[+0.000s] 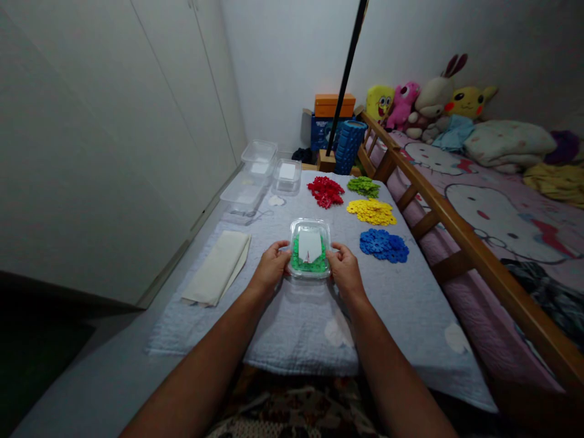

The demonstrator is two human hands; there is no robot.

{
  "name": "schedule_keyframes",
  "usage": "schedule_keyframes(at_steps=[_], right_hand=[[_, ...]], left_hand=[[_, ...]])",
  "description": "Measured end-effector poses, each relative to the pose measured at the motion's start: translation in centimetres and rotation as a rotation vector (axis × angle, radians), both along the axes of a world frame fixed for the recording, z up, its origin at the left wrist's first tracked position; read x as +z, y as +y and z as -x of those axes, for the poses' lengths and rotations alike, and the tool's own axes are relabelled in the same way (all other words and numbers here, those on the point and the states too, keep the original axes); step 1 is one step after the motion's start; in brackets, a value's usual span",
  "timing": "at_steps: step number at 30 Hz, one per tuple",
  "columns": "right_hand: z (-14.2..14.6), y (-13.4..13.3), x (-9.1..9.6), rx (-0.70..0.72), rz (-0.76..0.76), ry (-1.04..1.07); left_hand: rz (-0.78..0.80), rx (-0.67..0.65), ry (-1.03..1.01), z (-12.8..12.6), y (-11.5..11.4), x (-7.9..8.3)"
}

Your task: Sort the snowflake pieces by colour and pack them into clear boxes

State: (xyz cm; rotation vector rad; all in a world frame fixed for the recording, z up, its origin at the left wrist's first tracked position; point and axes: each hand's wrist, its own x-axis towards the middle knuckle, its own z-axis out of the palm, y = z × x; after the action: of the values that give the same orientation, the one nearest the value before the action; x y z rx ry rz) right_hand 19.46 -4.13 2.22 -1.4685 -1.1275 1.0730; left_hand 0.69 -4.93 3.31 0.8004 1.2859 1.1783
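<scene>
My left hand (pixel 271 265) and my right hand (pixel 344 267) grip the two sides of a clear lidded plastic box (pixel 309 248) that rests on the pale quilted cloth (pixel 296 322). The box holds green plastic pieces and has a white label on its lid. My fingers are curled round its near corners. Just beyond the box lie flat piles of pieces: red (pixel 325 191), light green (pixel 364 186), yellow (pixel 371 212) and blue (pixel 384 244).
Clear empty boxes (pixel 258 159) and lids (pixel 241 201) stand at the cloth's far left. A folded cream cloth (pixel 219 266) lies to the left. A wooden bed rail (pixel 456 225) runs along the right, with plush toys (pixel 424 100) behind. A black pole (pixel 347 73) rises at the back.
</scene>
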Motion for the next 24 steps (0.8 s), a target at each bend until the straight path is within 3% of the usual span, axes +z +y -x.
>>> schedule_keyframes(at_steps=[8,12,19,24], right_hand=[[-1.0,0.9,0.6,0.076,0.036,-0.084],[-1.6,2.6,1.0,0.038,0.058,-0.185],[-1.1,6.6,1.0,-0.030,0.049,-0.236],[-0.2,7.2,0.1,-0.011,-0.007,-0.135]], left_hand=[[0.074,-0.026,0.024,0.6,1.1,0.5],[0.059,-0.003,0.075,0.8,2.1,1.0],[0.029,0.075,0.156,0.3,5.8,0.5],[-0.053,0.063,0.184,-0.3,7.8,-0.1]])
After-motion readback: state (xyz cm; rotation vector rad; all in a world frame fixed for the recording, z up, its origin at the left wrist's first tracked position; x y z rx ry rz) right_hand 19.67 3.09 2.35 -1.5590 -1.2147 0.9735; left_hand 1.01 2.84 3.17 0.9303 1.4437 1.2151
